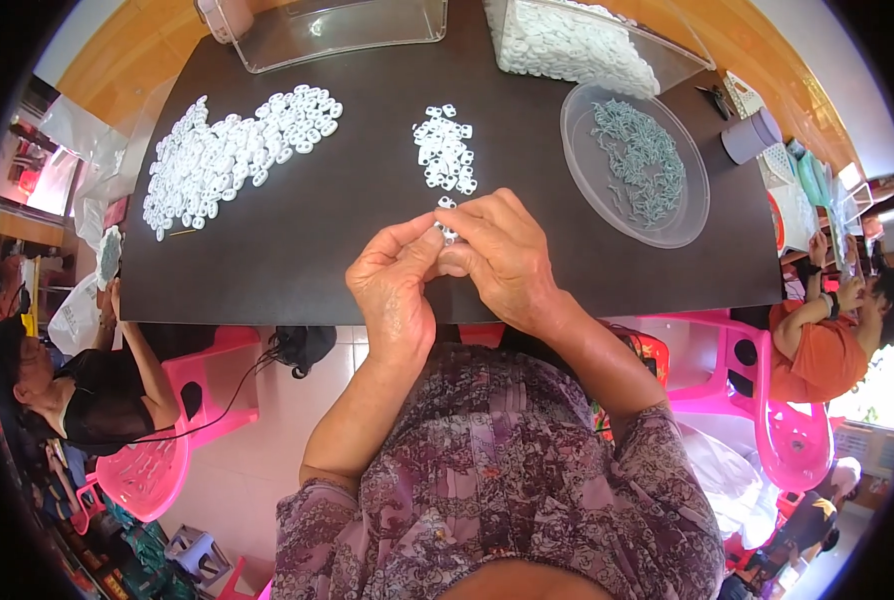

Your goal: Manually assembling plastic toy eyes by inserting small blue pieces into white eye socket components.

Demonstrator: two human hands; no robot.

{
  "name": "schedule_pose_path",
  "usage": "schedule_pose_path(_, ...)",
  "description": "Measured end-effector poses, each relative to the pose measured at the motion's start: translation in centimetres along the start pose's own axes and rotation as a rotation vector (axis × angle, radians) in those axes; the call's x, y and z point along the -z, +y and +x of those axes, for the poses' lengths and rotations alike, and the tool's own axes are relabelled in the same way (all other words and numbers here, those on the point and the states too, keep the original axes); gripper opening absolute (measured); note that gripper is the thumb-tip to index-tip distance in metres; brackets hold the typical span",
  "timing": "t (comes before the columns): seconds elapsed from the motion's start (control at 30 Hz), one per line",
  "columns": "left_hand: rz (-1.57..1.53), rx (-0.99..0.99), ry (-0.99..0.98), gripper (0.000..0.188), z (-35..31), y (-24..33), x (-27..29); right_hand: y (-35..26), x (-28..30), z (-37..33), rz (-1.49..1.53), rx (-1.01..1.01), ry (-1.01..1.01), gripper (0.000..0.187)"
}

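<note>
My left hand [397, 280] and my right hand [507, 255] meet at the near middle of the table, fingertips pinched together on a small white plastic piece [448, 235] with dark openings. The fingers hide part of it, and any smaller part between them cannot be made out. Just beyond the fingertips lies another white piece [446, 203]. Farther out is a small pile of similar white pieces [443, 150]. To the right, a round translucent tray [579, 165] holds many small grey-green pieces [639, 165]. A broad spread of white ring-like pieces [227, 150] covers the left side.
At the back stand a transparent box [342, 42] and another transparent bin heaped with white pieces [572, 50]. Pliers [714, 101] and a grey cylinder [751, 137] sit at the right edge. People sit on pink chairs to the left [152, 470] and right [792, 440].
</note>
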State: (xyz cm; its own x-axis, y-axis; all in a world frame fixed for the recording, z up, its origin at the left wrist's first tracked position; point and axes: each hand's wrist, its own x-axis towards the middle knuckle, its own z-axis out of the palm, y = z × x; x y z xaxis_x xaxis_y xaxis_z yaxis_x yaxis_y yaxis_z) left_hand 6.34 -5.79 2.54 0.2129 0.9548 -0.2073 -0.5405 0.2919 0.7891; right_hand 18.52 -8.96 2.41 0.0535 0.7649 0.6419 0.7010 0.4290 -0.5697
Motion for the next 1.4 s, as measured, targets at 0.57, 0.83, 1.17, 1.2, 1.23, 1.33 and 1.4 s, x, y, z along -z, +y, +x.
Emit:
schedule_pose_path(0.57, 0.079, -0.240, -0.226, 0.021, -0.6, 0.0, 0.4, -0.3, 0.2, -0.4, 0.081, 0.016, 0.137, 0.028)
schedule_pose_path(0.83, 0.078, -0.394, -0.222, 0.020, -0.9, -1.0, 0.4, -1.0, -0.3, -0.5, 0.149, 0.043, 0.207, 0.028)
schedule_pose_path(1.17, 0.050, -0.406, -0.184, 0.017, -0.5, -1.4, 0.8, -1.2, -1.2, -0.6, 0.135, 0.023, 0.236, 0.027)
schedule_pose_path(1.2, 0.048, -0.405, -0.183, 0.017, -0.5, -1.3, 0.9, -1.2, -1.2, -0.6, 0.126, 0.017, 0.211, 0.028)
schedule_pose_path(1.23, 0.057, -0.411, -0.179, 0.017, -0.6, -1.2, 0.9, -1.3, -1.2, -0.6, 0.119, 0.010, 0.185, 0.029)
schedule_pose_path(1.33, 0.072, -0.408, -0.159, 0.017, -0.9, -0.9, 0.8, -1.6, -1.3, -0.7, 0.149, -0.035, 0.160, 0.031)
schedule_pose_path(1.4, 0.077, -0.399, -0.144, 0.016, -1.0, -0.8, 0.9, -1.8, -1.4, -0.8, 0.164, -0.047, 0.172, 0.031)
